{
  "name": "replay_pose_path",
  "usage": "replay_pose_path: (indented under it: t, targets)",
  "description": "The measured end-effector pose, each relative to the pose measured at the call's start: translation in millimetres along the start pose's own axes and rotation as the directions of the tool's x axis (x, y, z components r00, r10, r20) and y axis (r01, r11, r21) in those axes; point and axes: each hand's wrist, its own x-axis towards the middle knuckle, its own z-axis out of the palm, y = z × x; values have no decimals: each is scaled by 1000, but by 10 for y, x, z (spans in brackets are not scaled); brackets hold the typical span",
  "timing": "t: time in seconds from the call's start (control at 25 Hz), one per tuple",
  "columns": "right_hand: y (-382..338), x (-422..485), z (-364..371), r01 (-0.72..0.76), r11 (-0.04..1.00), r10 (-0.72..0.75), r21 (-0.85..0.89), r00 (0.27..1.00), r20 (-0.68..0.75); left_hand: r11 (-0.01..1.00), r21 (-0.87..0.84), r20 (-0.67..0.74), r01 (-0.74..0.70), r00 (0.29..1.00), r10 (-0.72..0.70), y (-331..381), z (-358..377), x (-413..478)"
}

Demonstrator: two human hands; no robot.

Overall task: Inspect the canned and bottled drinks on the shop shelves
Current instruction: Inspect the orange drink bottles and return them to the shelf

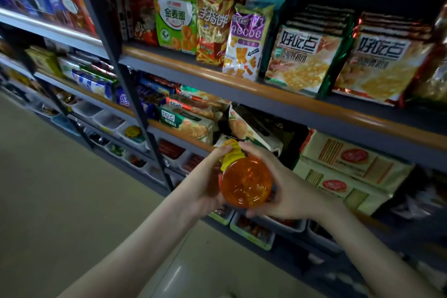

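Observation:
An orange drink bottle (245,182) with a yellow label lies tipped, its round base turned toward me and its top pointing away at the shelves. My left hand (203,184) grips its left side, fingertips up near the label. My right hand (287,189) curls round its right side and underneath. The bottle's cap end is hidden behind the label and my fingers. Both hands hold it in front of the lower shelves.
Grey shelves (242,84) with orange front strips run from left to right. The top shelf holds snack bags (300,60), the middle one biscuit packs (186,121) and boxes (350,164). White trays (251,232) of small goods line the bottom. Pale floor (60,189) lies at left.

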Motion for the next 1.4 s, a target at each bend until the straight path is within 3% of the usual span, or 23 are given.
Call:
replay_pose_path:
  t: [0.08,0.16,0.2,0.28,0.32,0.36,0.4,0.44,0.52,0.6,0.72,0.8,0.92,1.04,1.12,1.2,1.28,1.4]
  targets:
    - [65,-16,118,39,999,-43,-29,985,-167,996,81,7,44,999,-44,-79,43,-120]
    - [39,-53,170,18,998,4,64,947,-320,921,383,-29,69,998,-63,-94,13,-89]
    - [3,-72,163,-30,984,95,175,921,-377,806,588,-46,69,998,-52,-88,-29,-98]
    - [-42,-98,110,-128,921,294,369,849,-440,394,919,-58,24,996,74,-90,-120,-47]
    - [-26,-112,80,-149,887,360,438,817,-451,184,982,8,-42,983,184,-117,-168,6]
    - [2,-130,57,-151,851,405,503,799,-444,109,983,116,-150,956,270,-133,-208,58]
    - [8,-135,40,-146,804,448,576,786,-426,165,944,233,-287,930,284,-129,-206,82]
    - [11,-144,26,-140,757,484,638,777,-403,314,870,319,-379,920,227,-130,-190,116]
    - [23,-173,16,-138,705,512,696,779,-363,608,703,412,-369,908,74,-182,-160,204]
    - [33,-205,1,-168,688,512,706,802,-308,744,599,415,-296,909,28,-250,-127,240]
    - [73,-267,-34,-249,711,501,657,835,-226,783,577,334,-233,942,34,-324,-31,239]
    - [128,-347,-64,-289,815,467,502,841,-274,790,569,278,-228,957,76,-315,18,250]
    - [217,-489,-89,-283,959,261,21,851,-456,843,515,183,-158,980,72,-276,123,233]
    - [273,-515,-55,-192,921,81,-338,945,-317,884,457,94,-97,994,61,-240,213,256]
    - [265,-466,-44,-91,908,-26,-409,962,-273,827,548,69,-123,992,102,-166,277,240]
    - [274,-453,-33,-58,926,-74,-374,942,-327,656,743,30,-132,986,165,-95,350,200]
    - [188,-470,-38,-134,976,36,-174,879,-476,404,895,79,-189,959,274,-3,414,125]
    - [-57,-432,-188,-209,945,326,253,682,-655,116,903,332,-414,843,422,135,449,39]
